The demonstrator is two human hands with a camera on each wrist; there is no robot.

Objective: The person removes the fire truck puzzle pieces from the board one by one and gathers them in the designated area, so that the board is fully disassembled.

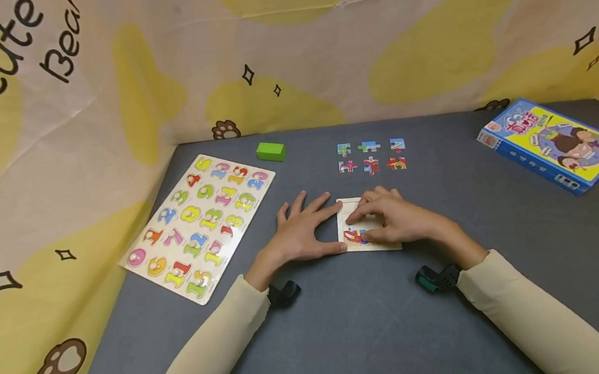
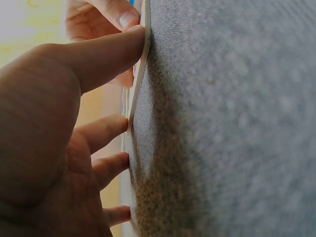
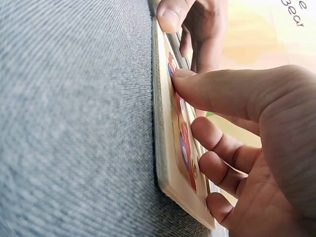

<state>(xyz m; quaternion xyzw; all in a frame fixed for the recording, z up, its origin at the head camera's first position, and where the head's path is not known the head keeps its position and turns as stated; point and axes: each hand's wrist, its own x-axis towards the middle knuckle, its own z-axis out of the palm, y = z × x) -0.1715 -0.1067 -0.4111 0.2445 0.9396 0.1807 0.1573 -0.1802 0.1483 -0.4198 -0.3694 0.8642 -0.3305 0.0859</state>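
Observation:
A small pale jigsaw board lies flat on the table between my hands. My left hand has its fingers spread. Its thumb touches the near left corner and its index fingertip the far left corner. My right hand reaches over the board with bent fingers, its thumb and index finger holding a colourful puzzle piece against the surface. In the right wrist view the thumb rests on the printed picture, the other fingertips along the board. The hand hides much of the board. Two rows of loose puzzle pieces lie beyond.
A white number puzzle board lies at the left. Behind it stands a green block. At the far right lies a blue and yellow box. A printed cloth hangs at the back of the dark grey table.

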